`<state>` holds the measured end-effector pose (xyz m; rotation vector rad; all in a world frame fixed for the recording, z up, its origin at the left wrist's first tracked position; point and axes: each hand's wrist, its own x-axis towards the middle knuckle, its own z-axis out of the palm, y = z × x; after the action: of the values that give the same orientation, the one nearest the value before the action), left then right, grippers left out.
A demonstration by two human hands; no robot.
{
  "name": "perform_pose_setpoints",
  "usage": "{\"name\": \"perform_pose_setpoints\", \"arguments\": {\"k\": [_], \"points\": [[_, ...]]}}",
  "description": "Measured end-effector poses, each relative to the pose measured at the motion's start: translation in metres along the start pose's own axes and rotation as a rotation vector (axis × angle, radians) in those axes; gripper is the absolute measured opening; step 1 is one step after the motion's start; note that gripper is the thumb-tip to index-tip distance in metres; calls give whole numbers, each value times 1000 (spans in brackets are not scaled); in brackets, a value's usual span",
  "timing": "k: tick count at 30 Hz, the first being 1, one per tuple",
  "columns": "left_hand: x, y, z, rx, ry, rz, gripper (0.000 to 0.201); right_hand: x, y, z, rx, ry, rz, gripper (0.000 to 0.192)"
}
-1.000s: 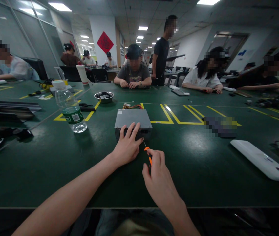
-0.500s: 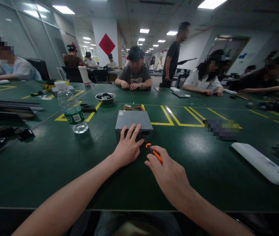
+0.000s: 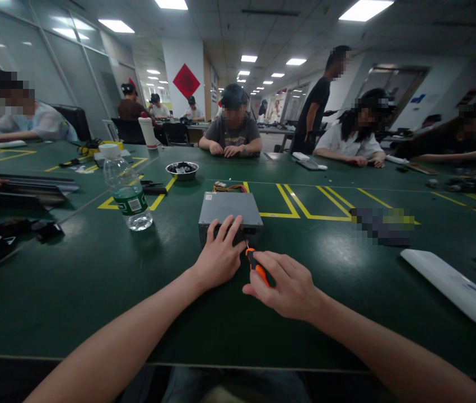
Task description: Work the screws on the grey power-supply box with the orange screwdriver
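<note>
Left hand flat on grey box near edge; right hand beside, gripping orange screwdriver, tip at box.

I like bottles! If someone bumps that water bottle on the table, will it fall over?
Probably easily: the water bottle stands upright, tall and narrow, on the smooth green table. It looks nearly empty, so likely light. Once down, its round body would probably roll.

A clear water bottle stands upright on the green table. Behind it sits a metal bowl of dark parts. A long white object lies at right. Several people sit around the far side.
</note>
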<state>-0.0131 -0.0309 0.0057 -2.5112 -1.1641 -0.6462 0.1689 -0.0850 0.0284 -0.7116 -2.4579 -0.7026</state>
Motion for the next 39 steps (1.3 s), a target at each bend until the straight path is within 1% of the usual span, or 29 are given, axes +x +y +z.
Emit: {"name": "perform_pose_setpoints", "arguments": {"k": [4, 8, 10, 12, 14, 17, 19, 21, 24, 26, 28, 29, 31, 33, 37, 39], "points": [[0, 0, 1, -2, 10, 1, 29, -2, -2, 5, 100, 78, -28, 22], [-1, 0, 1, -4, 17, 5, 29, -7, -3, 7, 140, 131, -84, 23], [-1, -1, 1, -4, 12, 11, 29, -9, -3, 9, 161, 84, -92, 24], [-1, -1, 1, -2, 5, 13, 29, -11, -3, 10, 175, -7, -41, 25], [-1, -1, 1, 0, -3, 11, 28, -11, -4, 10, 146, -49, -2, 23], [-1, -1, 0, 0, -1, 12, 27, -9, -4, 9, 83, 36, -64, 17], [-1, -1, 0, 0, 3, 15, 28, -8, -3, 7, 88, 85, -96, 19], [-1, 0, -1, 0, -1, 15, 29, -9, -3, 6, 97, 90, -102, 23], [-1, 0, -1, -3, -9, 12, 31, -12, -3, 8, 72, 60, -98, 28], [-1, 0, 0, -2, -8, 6, 35, -14, -3, 9, 76, 50, -29, 28], [0, 0, 2, 2, -1, 0, 39, -15, -3, 9, 84, 61, 13, 24], [-1, 0, 2, 4, 3, -1, 41, -14, -2, 9, 78, 73, 4, 21], [-1, 0, 3, 7, 8, 0, 44, -13, -1, 9, 50, 120, -65, 18], [-1, 0, 2, 7, 3, 2, 45, -12, 1, 10, 25, 168, -109, 19], [-1, 0, -1, 2, -9, 12, 44, -14, 2, 17, 0, 167, -92, 27], [-1, 0, -2, 2, -5, 16, 45, -15, 2, 20, -12, 206, -60, 28]]}}
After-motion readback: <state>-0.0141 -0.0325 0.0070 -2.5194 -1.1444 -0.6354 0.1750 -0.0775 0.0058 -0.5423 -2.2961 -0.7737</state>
